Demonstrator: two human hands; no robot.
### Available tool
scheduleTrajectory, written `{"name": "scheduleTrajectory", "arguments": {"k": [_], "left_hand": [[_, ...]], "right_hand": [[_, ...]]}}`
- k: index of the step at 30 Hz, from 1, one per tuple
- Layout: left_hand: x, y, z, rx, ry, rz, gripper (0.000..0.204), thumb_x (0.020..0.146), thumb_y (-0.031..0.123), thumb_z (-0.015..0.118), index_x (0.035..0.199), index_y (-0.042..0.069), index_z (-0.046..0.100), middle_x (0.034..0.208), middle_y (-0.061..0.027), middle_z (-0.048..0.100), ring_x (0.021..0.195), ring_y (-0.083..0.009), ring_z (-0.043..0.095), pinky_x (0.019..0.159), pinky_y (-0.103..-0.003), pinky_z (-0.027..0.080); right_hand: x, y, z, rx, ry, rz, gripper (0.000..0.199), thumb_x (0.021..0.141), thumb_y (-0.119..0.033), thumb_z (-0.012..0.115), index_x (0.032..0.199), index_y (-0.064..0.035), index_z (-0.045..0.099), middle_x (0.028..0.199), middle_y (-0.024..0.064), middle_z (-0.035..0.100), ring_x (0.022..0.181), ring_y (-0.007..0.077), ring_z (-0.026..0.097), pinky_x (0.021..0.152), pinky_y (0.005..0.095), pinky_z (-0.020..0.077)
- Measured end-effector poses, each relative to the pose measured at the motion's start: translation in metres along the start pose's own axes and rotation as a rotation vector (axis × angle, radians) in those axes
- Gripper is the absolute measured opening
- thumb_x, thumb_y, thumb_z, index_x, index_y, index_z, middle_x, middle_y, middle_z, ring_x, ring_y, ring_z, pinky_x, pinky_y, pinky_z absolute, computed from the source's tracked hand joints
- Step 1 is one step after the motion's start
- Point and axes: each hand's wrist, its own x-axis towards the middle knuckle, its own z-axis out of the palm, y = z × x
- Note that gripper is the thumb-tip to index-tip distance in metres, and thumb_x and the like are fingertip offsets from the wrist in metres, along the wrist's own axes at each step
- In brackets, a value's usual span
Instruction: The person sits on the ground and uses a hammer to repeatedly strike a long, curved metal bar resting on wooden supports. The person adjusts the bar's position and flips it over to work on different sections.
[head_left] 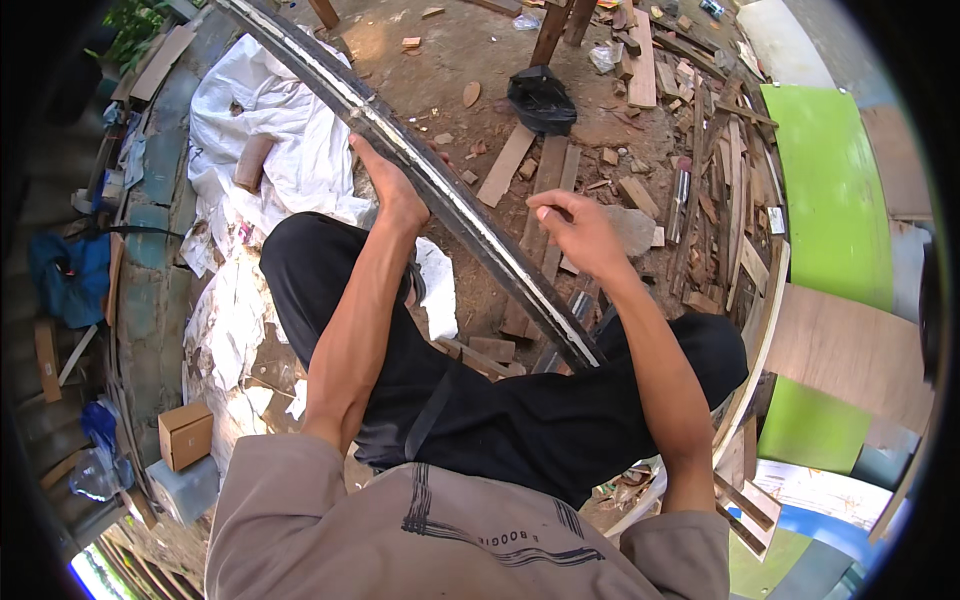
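A long dark bar [450,190] with a rough white strip along its length slants from the far left down to my lap. Its near end lies against my dark trousers by the right thigh. My left hand [397,200] is closed around the bar from below, thumb along its near edge; the other fingers are hidden behind it. To the right of the bar and apart from it, my right hand [585,235] hovers with fingers bent and thumb and index close together. Whatever they pinch, if anything, is too small to make out.
White sacking [240,110] covers ground at the left, with a brown cylinder [253,163] on it. Wood scraps [640,195] litter the dirt. A black plastic bag [542,100] lies ahead beside a wooden post. Green panels [830,190] stand at right; a cardboard box [186,437] sits left.
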Motion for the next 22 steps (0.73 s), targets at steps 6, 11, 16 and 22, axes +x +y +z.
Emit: {"name": "scheduleTrajectory", "arguments": {"k": [6,11,16,22], "left_hand": [[0.003,0.0,0.004,0.002,-0.01,-0.006,0.091,0.084,0.085,0.01,0.091,0.004,0.054,0.071,-0.0146,0.058,0.063,-0.0338,0.06,0.059,-0.049,0.051],[0.004,0.001,0.006,-0.017,0.013,-0.041,0.09,0.083,0.086,0.011,0.085,0.007,0.053,0.068,-0.0128,0.057,0.06,-0.0314,0.059,0.057,-0.049,0.051],[0.009,0.0,0.0,-0.027,0.015,-0.065,0.095,0.079,0.089,0.013,0.085,0.004,0.054,0.075,-0.015,0.056,0.068,-0.0333,0.058,0.063,-0.051,0.049],[0.01,0.0,0.001,-0.012,0.074,-0.081,0.099,0.076,0.092,0.017,0.081,0.001,0.056,0.072,-0.0154,0.056,0.069,-0.0339,0.059,0.065,-0.05,0.051]], "right_hand": [[-0.004,0.001,0.016,-0.139,-0.133,0.054,0.033,0.084,-0.028,0.072,0.102,-0.0013,0.07,0.091,0.0121,0.07,0.085,0.0219,0.067,0.079,0.0331,0.0503],[0.0,-0.006,0.02,-0.285,-0.074,0.075,0.029,0.081,-0.028,0.075,0.09,-0.0005,0.07,0.083,0.0172,0.069,0.079,0.0276,0.067,0.073,0.0379,0.0496],[0.0,-0.005,0.023,-0.366,-0.031,0.045,0.029,0.083,-0.029,0.073,0.088,-0.0009,0.07,0.081,0.0192,0.068,0.075,0.0324,0.065,0.07,0.0408,0.0479],[0.002,0.013,0.022,-0.11,0.034,0.197,0.027,0.089,-0.025,0.067,0.089,0.0019,0.066,0.074,0.0145,0.068,0.063,0.0202,0.067,0.057,0.0334,0.0496]]}}
